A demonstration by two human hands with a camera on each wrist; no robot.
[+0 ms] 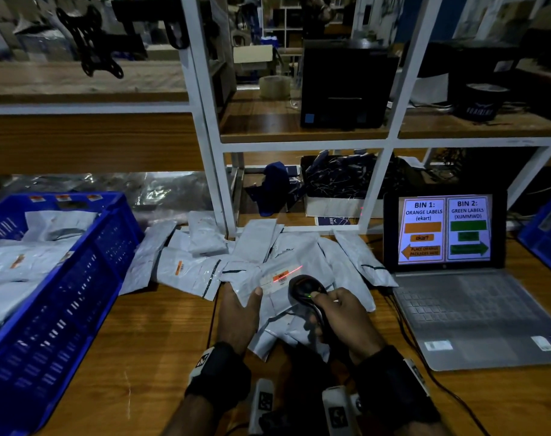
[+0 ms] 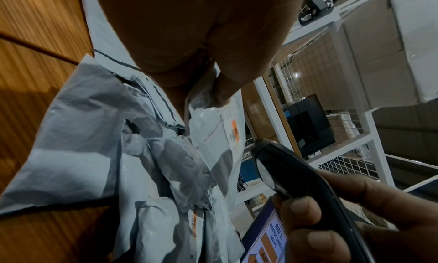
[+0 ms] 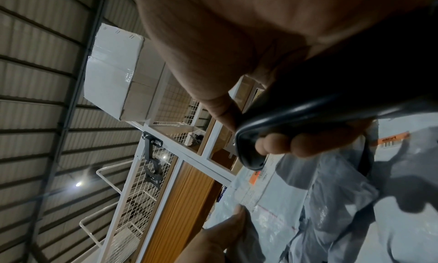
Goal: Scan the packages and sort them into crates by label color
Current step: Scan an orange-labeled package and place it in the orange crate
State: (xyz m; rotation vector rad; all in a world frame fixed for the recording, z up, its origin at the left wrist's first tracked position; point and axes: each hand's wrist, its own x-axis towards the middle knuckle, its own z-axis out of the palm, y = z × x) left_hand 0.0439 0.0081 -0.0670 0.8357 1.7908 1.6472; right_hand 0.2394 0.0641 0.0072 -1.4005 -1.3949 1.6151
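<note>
The step in hand appears to be the scan itself, with sorting still to come.

The brown wooden table [image 1: 148,335] carries everything. At its left end stands a big blue perforated plastic crate [image 1: 66,297], already holding several grey mailers, some with orange labels. At the right end an open silver laptop [image 1: 475,309] shows a two-column guide: bin 1, orange labels, arrow pointing left; bin 2, green labels, arrow pointing right. The corner of a second blue crate [image 1: 547,234] shows at the far right edge. Between them lies a loose heap of grey plastic mailer packages [image 1: 205,243], spread below the white metal shelf frame [image 1: 374,190].

The grey mailer with the orange-striped white label [image 1: 275,280] is lifted at the near edge of the heap, its label tilted up. A red scan line crosses that label.

The left hand [image 1: 236,316] grasps the mailer by its left edge, thumb on top just beside the label and fingers curled beneath, the wrist low over the table. The right hand [image 1: 343,319] is wrapped round the grip of the black handheld barcode scanner [image 1: 305,289], the scanner's head held just beside the label. A green light glows on its top.

Since the label is orange, the next move probably calls for carrying this mailer left to the near crate. The left hand alone could do that, while the right keeps the scanner clear of the heap.
</note>
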